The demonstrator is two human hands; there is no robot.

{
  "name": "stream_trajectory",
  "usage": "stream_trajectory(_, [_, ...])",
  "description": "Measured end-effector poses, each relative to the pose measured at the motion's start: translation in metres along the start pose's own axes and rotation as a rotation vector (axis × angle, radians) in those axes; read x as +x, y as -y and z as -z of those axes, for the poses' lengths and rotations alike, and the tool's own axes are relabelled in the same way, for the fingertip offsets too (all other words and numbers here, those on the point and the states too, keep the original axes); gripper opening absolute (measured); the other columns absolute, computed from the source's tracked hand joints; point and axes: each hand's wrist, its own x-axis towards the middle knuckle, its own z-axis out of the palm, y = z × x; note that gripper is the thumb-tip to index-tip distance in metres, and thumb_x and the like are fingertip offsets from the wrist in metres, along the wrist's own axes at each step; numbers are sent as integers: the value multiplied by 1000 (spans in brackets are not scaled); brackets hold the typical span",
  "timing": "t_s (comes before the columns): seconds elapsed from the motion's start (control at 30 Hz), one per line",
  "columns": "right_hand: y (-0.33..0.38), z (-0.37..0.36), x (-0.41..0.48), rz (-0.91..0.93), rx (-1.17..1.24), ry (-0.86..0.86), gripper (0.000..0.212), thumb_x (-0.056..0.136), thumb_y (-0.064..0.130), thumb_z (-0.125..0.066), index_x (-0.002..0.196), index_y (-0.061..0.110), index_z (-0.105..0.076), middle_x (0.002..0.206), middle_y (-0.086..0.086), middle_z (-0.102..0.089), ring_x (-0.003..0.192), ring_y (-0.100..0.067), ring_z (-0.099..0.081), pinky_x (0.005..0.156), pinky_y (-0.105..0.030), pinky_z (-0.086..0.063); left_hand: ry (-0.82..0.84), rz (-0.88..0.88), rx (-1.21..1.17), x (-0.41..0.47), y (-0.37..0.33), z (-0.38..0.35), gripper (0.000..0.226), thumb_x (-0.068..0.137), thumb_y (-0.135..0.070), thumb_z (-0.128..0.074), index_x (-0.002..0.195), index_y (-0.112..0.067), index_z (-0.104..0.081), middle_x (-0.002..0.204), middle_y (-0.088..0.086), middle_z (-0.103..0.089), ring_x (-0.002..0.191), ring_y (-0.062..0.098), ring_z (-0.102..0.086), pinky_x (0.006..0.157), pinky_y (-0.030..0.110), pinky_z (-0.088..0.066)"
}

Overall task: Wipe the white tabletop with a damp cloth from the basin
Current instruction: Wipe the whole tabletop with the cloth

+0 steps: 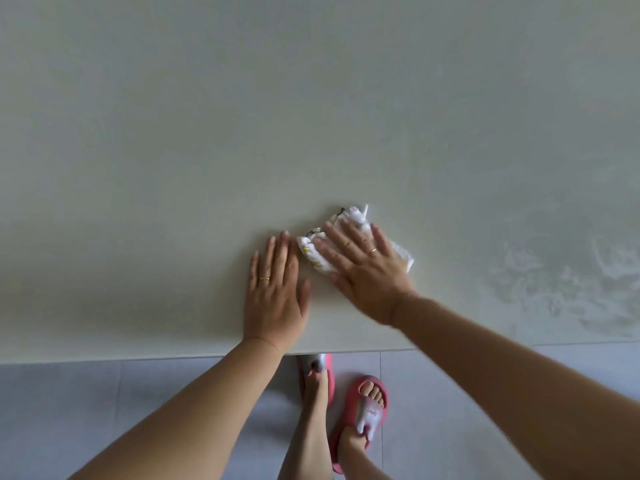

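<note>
White worktop [311,116] fills the upper frame. Right hand [360,268], fingers [334,233] flat and spread, presses the cloth [317,252], its long axis running upper-left to lower-right. Left hand [273,292] rests flat beside it, fingers straight.

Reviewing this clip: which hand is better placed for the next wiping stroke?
Right. The right hand lies flat on the cloth, pressing it to the tabletop. The left hand rests flat on bare tabletop beside the cloth, holding nothing.
</note>
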Motion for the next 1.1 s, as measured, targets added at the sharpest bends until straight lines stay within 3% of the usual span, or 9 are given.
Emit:
stream_trajectory(0.07, [-42, 9, 8, -94, -39, -22, 54, 96, 47, -25, 148, 35, -19, 157, 4, -19, 146, -20, -11, 115, -49, -14, -1, -17, -19, 3, 2, 2, 62, 93, -34, -27, 146, -4, -30, 155, 14, -25, 144, 30, -23, 117, 45, -13])
stream_trajectory(0.23, [-51, 17, 46, -816, 200, -172, 52, 98, 43, -25, 149, 36, -12, 160, 5, -5, 146, -18, 4, 116, -49, 8, -104, -13, -89, 55, -2, 17, 61, 94, -36, -28, 147, -5, -29, 155, 14, -26, 144, 29, -23, 118, 43, -11])
stream_trajectory(0.43, [-43, 21, 46, -3, -5, 23, 54, 96, 47, -19, 148, 36, -13, 158, 7, -12, 146, -17, -4, 117, -47, -3, -172, 4, -120, 132, 6, 23, 57, 95, -32, -30, 146, -5, -31, 154, 15, -28, 144, 28, -24, 118, 44, -12])
stream_trajectory(0.53, [-98, 32, 60, -289, 11, -52, 53, 96, 47, -19, 147, 41, -10, 159, 6, -13, 146, -16, -5, 116, -49, -9, -136, -24, -125, 142, 14, 16, 59, 96, -35, -33, 147, -6, -29, 155, 13, -26, 144, 27, -22, 119, 43, -10])
stream_trajectory(0.67, [-71, 26, 95, -841, 178, -189, 53, 98, 44, -25, 148, 37, -12, 160, 5, -5, 146, -18, 2, 116, -47, 8, -142, -12, -143, 141, 15, 10, 60, 95, -36, -32, 146, -5, -31, 154, 14, -29, 143, 28, -25, 118, 45, -17])
stream_trajectory(0.87, [-43, 30, 104, -153, 30, -7, 56, 94, 52, -15, 148, 37, -14, 158, 7, -11, 146, -17, -4, 116, -43, 2, -100, -14, -136, 141, 14, 16, 58, 97, -33, -37, 146, -3, -29, 154, 15, -27, 144, 29, -22, 118, 45, -17])
stream_trajectory(0.93, [-87, 38, 108, -256, -10, -39, 54, 96, 51, -13, 148, 38, -14, 159, 8, -11, 146, -14, -4, 117, -43, 0, -78, -10, -122, 141, 15, 16, 61, 95, -35, -33, 147, -5, -26, 156, 13, -24, 145, 27, -20, 119, 44, -15])
stream_trajectory(1.0, [-118, 44, 121, -621, 102, -100, 52, 98, 49, -16, 148, 39, -10, 160, 8, -5, 146, -13, 2, 117, -43, 4, -75, -7, -108, 142, 15, 16, 63, 93, -36, -31, 148, -5, -27, 156, 13, -24, 145, 27, -20, 118, 44, -17])
stream_trajectory(1.1, [-82, 39, 153, -909, 201, -187, 54, 98, 43, -24, 149, 34, -10, 160, 3, -2, 146, -21, 7, 115, -49, 10, -68, -3, -99, 143, 15, 14, 64, 92, -37, -30, 148, -5, -26, 156, 12, -24, 145, 26, -21, 118, 43, -15])
